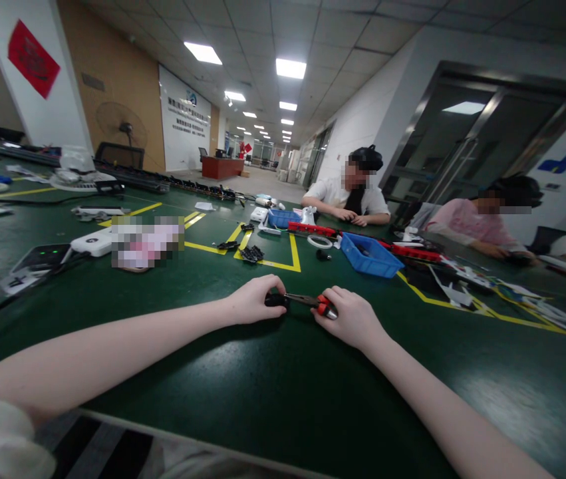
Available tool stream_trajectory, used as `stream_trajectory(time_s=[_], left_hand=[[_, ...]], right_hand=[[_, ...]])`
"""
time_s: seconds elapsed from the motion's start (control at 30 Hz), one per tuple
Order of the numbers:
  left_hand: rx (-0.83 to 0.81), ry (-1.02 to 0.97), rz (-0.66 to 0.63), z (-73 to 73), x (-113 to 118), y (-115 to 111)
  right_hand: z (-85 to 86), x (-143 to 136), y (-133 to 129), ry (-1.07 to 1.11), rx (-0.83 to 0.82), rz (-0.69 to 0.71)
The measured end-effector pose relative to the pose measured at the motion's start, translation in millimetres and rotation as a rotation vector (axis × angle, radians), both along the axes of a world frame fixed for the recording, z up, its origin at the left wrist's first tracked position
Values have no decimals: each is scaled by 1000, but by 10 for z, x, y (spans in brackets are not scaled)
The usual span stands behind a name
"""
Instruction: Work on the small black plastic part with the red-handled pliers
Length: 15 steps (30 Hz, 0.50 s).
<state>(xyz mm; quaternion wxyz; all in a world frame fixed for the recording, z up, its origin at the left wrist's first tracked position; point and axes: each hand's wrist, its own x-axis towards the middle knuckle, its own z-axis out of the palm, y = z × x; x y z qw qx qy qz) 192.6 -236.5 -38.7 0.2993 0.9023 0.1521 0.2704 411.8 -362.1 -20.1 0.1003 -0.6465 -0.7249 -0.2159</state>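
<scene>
Red-handled needle-nose pliers [307, 301] are gripped in my right hand [350, 316], with their jaws pointing left. My left hand [259, 299] is closed around a small black rounded part [277, 301] just above the green tabletop. The tips of the pliers reach this black part; whether they clamp it is too small to tell. Beyond my hands, several small black pieces [251, 254] lie in and around a yellow-taped square. Another black rounded part [322, 255] rests near a roll of white tape [319, 242].
A blue bin [370, 255] stands ahead to the right, with a smaller blue tray [283, 218] farther back. On the left lie a phone-like device [38, 259] and a white power bank [94, 241] with cables. Co-workers [347, 193] sit across the green table [203, 372].
</scene>
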Motion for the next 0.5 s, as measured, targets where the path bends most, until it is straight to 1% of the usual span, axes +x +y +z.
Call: stream_trajectory(time_s=[0.13, 0.5], left_hand=[[-14, -1, -40, -13, 13, 5], [-52, 24, -77, -10, 3, 3]], right_hand=[[-3, 21, -8, -3, 14, -5], [2, 41, -5, -33, 21, -8]])
